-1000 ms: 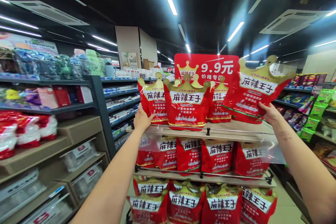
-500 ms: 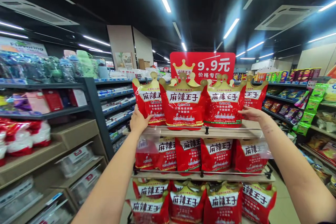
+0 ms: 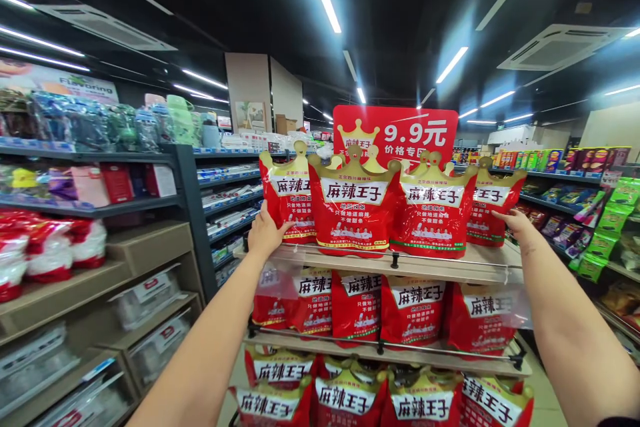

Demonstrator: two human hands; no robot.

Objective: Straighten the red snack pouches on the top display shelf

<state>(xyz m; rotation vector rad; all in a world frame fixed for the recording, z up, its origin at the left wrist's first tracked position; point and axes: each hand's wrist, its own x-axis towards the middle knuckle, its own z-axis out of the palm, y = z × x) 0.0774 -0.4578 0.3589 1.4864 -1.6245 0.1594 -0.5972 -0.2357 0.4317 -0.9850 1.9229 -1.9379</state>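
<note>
Several red snack bags with gold crown tops stand in a row on the top shelf (image 3: 450,265) of a display rack. My left hand (image 3: 266,233) grips the lower edge of the leftmost bag (image 3: 287,197). My right hand (image 3: 515,221) presses against the side of the rightmost bag (image 3: 493,203). Two more bags (image 3: 354,203) stand between them, upright and facing me. A red price sign (image 3: 400,130) rises behind the row.
The lower rack shelves (image 3: 400,353) hold more of the same red bags. A dark shelving unit (image 3: 185,193) with packaged goods runs along the left. Snack shelves (image 3: 565,203) line the right. An aisle floor (image 3: 543,393) shows at lower right.
My right hand brought a bag down from the air and set it on the top shelf at the right end of the row. My left hand stayed on the leftmost bag.
</note>
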